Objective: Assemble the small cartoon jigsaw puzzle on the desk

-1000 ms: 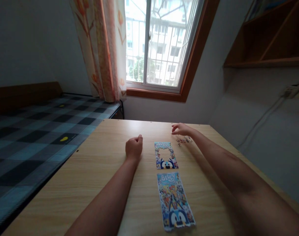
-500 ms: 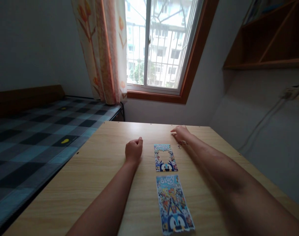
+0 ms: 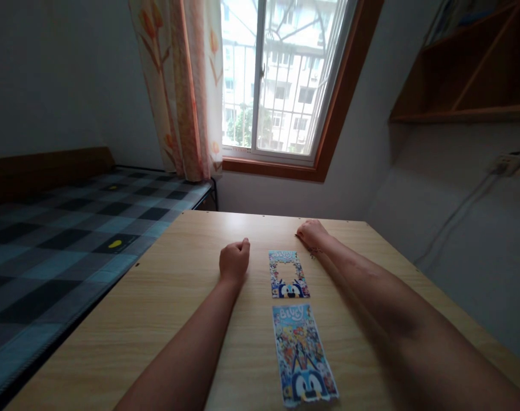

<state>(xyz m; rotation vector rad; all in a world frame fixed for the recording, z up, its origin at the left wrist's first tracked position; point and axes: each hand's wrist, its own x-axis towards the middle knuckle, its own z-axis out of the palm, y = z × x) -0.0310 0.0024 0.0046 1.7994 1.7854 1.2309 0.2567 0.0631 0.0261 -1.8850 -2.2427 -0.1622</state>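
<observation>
Resting on the table in a loose fist is my left hand, thumb on top, with nothing visible in it. At the far right of the table my right hand is closed with its fingertips pinched low at a small puzzle piece, mostly hidden by the fingers. Several loose puzzle pieces lie beside its wrist, partly covered by it. Between my arms lies a part-built jigsaw puzzle with a ragged gap in its middle. Nearer me is a printed picture sheet with the same Bluey design.
The wooden table reaches toward the window. A bed with a checked cover stands along its left side, beside a flowered curtain. A wooden shelf hangs on the right wall above a cable.
My right hand's fingers have curled down and closed at the piece; before, they were stretched out toward it. My left hand stays in a fist. The view has shifted slightly.
</observation>
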